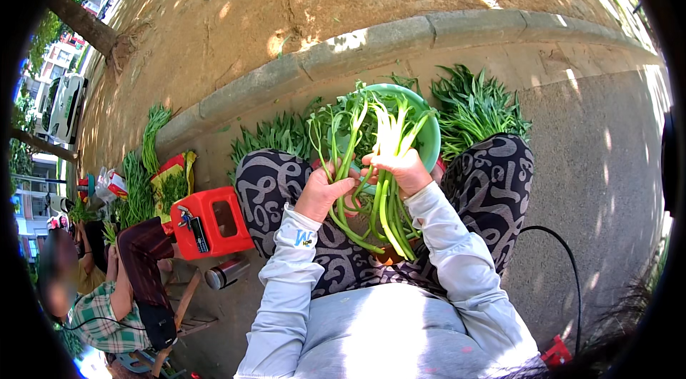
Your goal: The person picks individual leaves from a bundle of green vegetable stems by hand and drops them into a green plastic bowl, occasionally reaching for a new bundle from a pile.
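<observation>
My left hand [325, 194] is closed around a few long green leafy stalks [351, 137], their leaves pointing away from me. Beside it, my right hand [406, 170] grips a thicker bunch of pale green stems [393, 218], whose cut ends hang toward my lap. Both hands are above my knees, close together. Behind the bunches a light green plastic basin [431, 137] holds more greens, partly hidden by the stalks. A heap of leafy greens [477, 106] lies right of the basin, and another heap [275, 137] lies to its left.
A red plastic stool [204, 202] at the left bears keys and a dark phone-like object [199, 234]. A metal flask [227, 273] lies beside it. Green bundles [137, 193] sit farther left, near a seated person in a checked shirt [107, 318]. A stone curb [268, 87] crosses ahead.
</observation>
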The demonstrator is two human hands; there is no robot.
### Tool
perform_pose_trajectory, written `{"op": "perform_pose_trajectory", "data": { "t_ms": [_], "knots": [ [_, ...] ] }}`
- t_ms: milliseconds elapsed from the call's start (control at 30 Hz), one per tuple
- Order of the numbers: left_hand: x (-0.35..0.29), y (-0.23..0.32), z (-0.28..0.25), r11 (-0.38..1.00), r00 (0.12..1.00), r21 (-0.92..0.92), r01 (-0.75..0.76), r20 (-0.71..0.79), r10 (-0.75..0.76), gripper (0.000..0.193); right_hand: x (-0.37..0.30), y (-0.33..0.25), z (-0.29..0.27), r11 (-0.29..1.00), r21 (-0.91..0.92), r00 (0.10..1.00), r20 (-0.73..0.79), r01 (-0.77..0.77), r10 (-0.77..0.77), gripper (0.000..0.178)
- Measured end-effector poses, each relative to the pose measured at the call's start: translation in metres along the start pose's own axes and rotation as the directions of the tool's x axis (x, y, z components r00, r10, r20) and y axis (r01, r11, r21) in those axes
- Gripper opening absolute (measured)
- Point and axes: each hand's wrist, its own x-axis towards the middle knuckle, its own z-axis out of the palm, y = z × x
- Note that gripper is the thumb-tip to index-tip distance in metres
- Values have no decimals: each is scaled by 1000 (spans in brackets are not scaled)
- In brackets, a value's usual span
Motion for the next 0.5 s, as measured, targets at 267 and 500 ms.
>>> {"op": "perform_pose_trajectory", "data": {
  "t_ms": [267, 500],
  "knots": [
    [3, -5, -13, 998, 987, -58, -24, -160, 14, 37, 8, -10, -10, 987, -92, 990, -50, 130, -135, 26],
    [-2, 0, -4, 976, 997, -206, 72, -3, -74, 36, 1, 6, 6, 995, -59, 992, 105, 78, -72, 34]
  ]
}}
